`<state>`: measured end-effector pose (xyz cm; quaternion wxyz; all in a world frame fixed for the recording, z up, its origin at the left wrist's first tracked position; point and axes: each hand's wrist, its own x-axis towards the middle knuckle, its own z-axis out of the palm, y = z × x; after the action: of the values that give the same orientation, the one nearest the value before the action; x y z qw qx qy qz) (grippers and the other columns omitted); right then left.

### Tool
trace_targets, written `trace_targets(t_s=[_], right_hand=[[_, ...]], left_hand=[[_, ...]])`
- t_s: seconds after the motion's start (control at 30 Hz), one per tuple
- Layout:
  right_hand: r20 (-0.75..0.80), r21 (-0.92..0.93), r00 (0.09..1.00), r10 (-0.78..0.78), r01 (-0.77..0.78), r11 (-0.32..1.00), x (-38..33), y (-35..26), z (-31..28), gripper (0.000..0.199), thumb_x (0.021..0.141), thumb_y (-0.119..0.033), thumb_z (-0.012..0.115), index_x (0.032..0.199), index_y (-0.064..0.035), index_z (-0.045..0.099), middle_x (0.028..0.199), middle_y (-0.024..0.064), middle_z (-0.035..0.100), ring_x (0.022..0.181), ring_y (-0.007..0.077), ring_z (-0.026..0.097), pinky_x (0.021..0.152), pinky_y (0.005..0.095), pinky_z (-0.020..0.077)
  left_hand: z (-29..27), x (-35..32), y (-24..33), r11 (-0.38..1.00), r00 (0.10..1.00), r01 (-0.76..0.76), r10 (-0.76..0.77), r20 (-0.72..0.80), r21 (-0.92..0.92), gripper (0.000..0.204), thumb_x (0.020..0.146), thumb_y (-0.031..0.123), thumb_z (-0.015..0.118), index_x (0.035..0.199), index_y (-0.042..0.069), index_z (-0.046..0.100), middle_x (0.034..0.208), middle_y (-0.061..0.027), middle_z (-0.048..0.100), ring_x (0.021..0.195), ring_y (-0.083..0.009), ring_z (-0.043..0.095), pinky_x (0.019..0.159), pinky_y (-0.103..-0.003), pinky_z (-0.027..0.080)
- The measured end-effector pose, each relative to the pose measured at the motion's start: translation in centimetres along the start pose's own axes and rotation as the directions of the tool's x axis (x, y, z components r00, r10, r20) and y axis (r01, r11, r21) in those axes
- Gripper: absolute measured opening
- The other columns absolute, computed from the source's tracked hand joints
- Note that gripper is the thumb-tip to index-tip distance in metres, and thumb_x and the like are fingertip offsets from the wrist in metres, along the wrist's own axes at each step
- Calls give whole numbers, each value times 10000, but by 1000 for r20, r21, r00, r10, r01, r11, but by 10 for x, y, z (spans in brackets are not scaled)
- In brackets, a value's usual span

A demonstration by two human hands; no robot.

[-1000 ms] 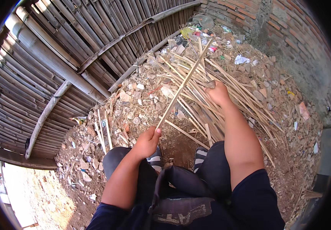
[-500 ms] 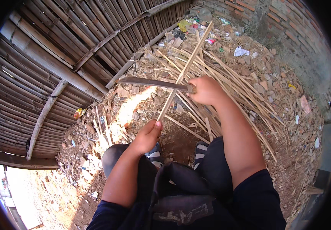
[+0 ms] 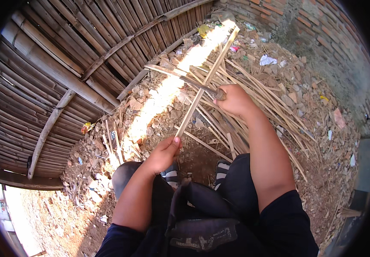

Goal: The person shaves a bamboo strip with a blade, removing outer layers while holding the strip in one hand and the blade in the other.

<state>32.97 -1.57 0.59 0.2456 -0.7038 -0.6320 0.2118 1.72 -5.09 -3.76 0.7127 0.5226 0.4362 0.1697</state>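
My left hand (image 3: pixel 164 154) is closed round the near end of a flat, pale bamboo strip (image 3: pixel 190 115), which slants up and away to the right. My right hand (image 3: pixel 233 100) grips the short handle of a long machete (image 3: pixel 185 79). Its blade points to the left and crosses the strip near the middle; light glints along the tip half. Whether the edge bites into the strip or only rests against it, I cannot tell. Beyond and beneath my right hand lies a heap of split bamboo strips (image 3: pixel 262 100).
A bamboo-pole wall (image 3: pixel 47 68) rises at the left, and a brick wall (image 3: pixel 322 30) at the back right. Rubble and litter cover the ground, including a crumpled white scrap (image 3: pixel 268 60). Short bamboo pieces (image 3: pixel 118 145) stand near my left knee. A bright sunlit patch (image 3: pixel 144 120) crosses the rubble.
The machete has tilted, its tip swinging upward and slightly right, while my right hand shifted a little right. My left hand still holds the strip nearly in place. The sunlit streak has grown longer.
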Motion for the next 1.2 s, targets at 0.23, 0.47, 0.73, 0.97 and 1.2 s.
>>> trace_targets(t_s=[0.23, 0.47, 0.73, 0.97, 1.2], right_hand=[[123, -203, 986, -108, 132, 970, -7, -27, 10, 236, 816, -279, 787, 976, -111, 746, 896, 171, 729, 881, 399, 702, 767, 493, 551], [-91, 56, 993, 81, -76, 996, 12, 23, 10, 312, 842, -254, 806, 1062, -40, 750, 836, 186, 716, 796, 378, 692, 739, 452, 534], [151, -127, 988, -12, 32, 991, -2, -17, -2, 315, 846, -319, 788, 1061, -91, 756, 974, 184, 753, 934, 394, 715, 817, 477, 565], [-217, 260, 968, 124, -65, 963, 9, 46, 1, 349, 859, -329, 832, 1032, -41, 739, 879, 142, 747, 793, 278, 718, 712, 411, 546], [-58, 867, 969, 240, -70, 493, 13, 35, 4, 238, 928, -226, 786, 1038, -51, 669, 865, 47, 688, 571, 103, 541, 519, 283, 430]], left_hand=[[-3, 4, -7, 1000, 999, -18, 18, -36, 11, 316, 1147, 359, 432, 988, 113, 550, 684, 55, 406, 538, -62, 346, 466, -243, 276], [-3, 7, -17, 980, 995, -60, 74, -69, 191, 352, 1148, 384, 425, 980, 103, 555, 690, 59, 408, 564, -57, 342, 493, -242, 292], [-5, 3, -13, 984, 996, -80, 85, -29, 157, 352, 1150, 375, 425, 985, 97, 564, 701, 55, 422, 575, -54, 344, 511, -235, 306], [-5, 3, -5, 700, 932, -184, 347, -103, 690, 407, 1114, 384, 475, 972, 10, 548, 763, -208, 630, 749, -390, 648, 676, -495, 480], [0, 5, 0, 544, 901, -111, 408, -147, 832, 343, 1099, 326, 493, 972, 16, 564, 809, -256, 646, 832, -493, 658, 730, -552, 493]])
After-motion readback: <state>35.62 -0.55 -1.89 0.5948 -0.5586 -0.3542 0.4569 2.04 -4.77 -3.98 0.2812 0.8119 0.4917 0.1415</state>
